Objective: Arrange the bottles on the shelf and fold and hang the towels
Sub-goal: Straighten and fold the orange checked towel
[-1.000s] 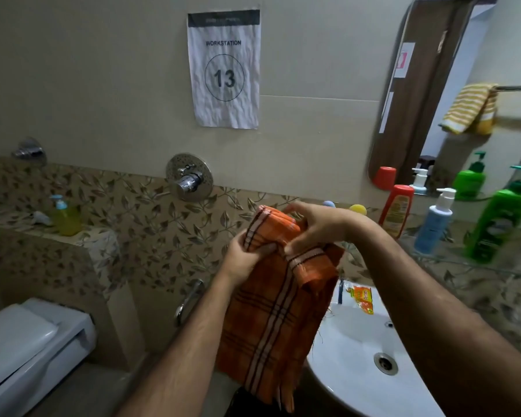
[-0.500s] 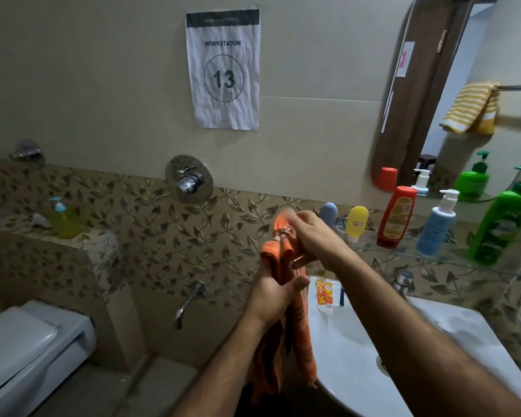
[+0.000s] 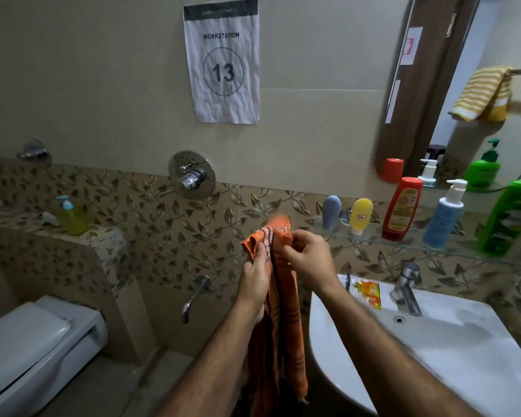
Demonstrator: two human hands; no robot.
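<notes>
Item: orange towel (image 3: 283, 311), held in the air in front of the wall, just left of the sink (image 3: 433, 356). Upper edge bunched between both hands; the rest hangs down in narrow folds.

Left hand (image 3: 254, 278): fingers curled round the towel's top left, thumb pressed on the cloth.
Right hand (image 3: 309, 260): fingers pinching the top right corner.

Step in hand, as judged: folding the towel lengthwise. To do it well, match the two top corners, keep the edges level, and let the hanging length drop straight before the next fold.

Shelf (image 3: 403, 240): glass, right of the hands, bearing a grey tube (image 3: 331, 212), a yellow tube (image 3: 361, 215), a red bottle (image 3: 402, 209), a blue pump bottle (image 3: 444, 218) and a green bottle (image 3: 509, 218), all upright.

Edges and room: sink rim near the right forearm; tap (image 3: 406, 287) behind it. Open space lies left of the towel, above the floor. A striped yellow towel (image 3: 481, 94) on a rail shows in the mirror.
</notes>
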